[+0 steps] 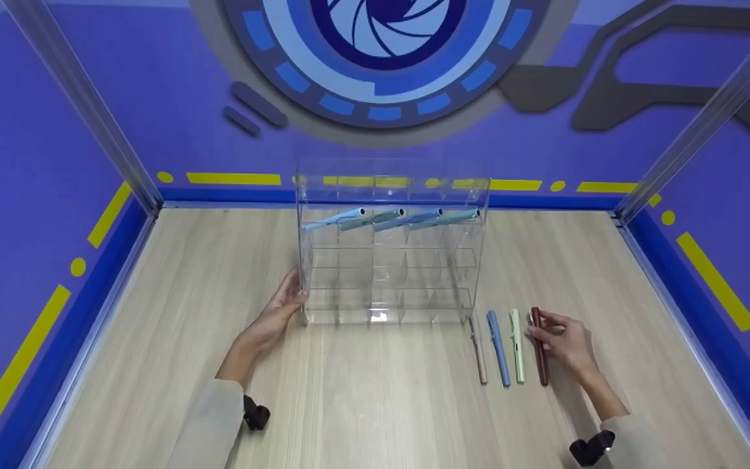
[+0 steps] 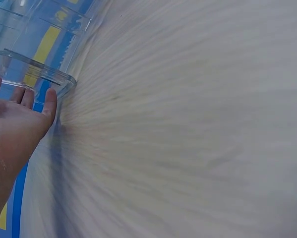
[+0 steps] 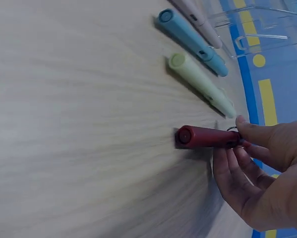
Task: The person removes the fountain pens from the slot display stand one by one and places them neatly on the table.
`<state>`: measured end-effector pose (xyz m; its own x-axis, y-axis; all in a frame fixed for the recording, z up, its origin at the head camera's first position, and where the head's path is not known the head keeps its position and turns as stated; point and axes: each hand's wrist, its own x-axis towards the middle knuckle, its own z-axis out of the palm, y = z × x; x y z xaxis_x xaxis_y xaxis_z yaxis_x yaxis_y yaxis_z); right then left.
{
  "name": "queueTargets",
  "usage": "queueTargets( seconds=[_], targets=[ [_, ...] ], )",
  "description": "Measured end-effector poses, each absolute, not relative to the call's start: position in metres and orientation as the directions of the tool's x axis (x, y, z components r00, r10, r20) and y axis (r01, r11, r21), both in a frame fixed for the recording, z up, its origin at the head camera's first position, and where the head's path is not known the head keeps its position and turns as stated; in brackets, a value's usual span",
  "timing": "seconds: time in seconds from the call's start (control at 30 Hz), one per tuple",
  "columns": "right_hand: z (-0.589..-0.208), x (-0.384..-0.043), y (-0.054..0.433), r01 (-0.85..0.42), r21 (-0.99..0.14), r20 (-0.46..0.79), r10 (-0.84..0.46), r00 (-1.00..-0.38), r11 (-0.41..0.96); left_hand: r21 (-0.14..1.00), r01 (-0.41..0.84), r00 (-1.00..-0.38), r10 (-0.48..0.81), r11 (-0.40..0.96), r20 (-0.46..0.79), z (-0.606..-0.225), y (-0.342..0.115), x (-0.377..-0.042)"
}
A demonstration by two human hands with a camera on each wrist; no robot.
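Note:
A clear acrylic pen rack (image 1: pixel 388 267) stands on the table, with several blue and green pens (image 1: pixel 424 219) lying slanted across its upper tier. My left hand (image 1: pixel 275 319) rests against the rack's left side, its fingers fairly straight; in the left wrist view, the left hand (image 2: pixel 17 121) is at the lower edge of the rack (image 2: pixel 44 69). Between thumb and fingers, my right hand (image 1: pixel 567 339) pinches the clip end of a dark red pen (image 1: pixel 540 348). The right wrist view shows that red pen (image 3: pixel 207 137) in the right hand (image 3: pixel 267 173).
Left of the red pen lie a pale green pen (image 1: pixel 518 348), a blue pen (image 1: pixel 499 348) and a greyish-pink pen (image 1: pixel 478 352), side by side near the rack's front right corner. Blue walls with yellow marks (image 1: pixel 232 178) enclose the wooden table (image 1: pixel 362 397).

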<state>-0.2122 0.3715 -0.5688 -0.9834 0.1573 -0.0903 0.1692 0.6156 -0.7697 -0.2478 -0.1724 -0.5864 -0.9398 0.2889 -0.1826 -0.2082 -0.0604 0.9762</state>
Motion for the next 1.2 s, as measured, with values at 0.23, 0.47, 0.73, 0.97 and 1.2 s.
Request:
queueTargets(
  seconds=[0.23, 0.47, 0.73, 0.97, 1.2],
  targets=[
    [-0.582, -0.203, 0.356, 0.135, -0.751, -0.058, 0.139, -0.989, 0.646, 0.976, -0.216, -0.946, 0.257, -0.035, -0.200, -0.583, -0.188, -0.236],
    [-0.581, -0.197, 0.363, 0.144, -0.752, -0.067, 0.144, -0.987, 0.644, 0.979, -0.201, -0.941, 0.287, -0.038, -0.182, -0.586, -0.182, -0.235],
    [-0.569, -0.200, 0.376, 0.137, -0.788, -0.051, 0.158, -0.986, 0.600, 0.974, -0.220, -0.940, 0.280, -0.057, -0.196, -0.584, -0.171, -0.243],
    [-0.557, -0.214, 0.368, 0.105, -0.795, 0.035, 0.218, -0.975, 0.598, 0.979, -0.192, -0.955, 0.244, -0.070, -0.170, -0.586, -0.167, -0.245],
    [-0.537, -0.222, 0.338, 0.052, -0.868, 0.064, 0.214, -0.975, 0.493, 0.976, -0.201, -0.948, 0.269, -0.087, -0.171, -0.579, -0.179, -0.250]
  ],
)
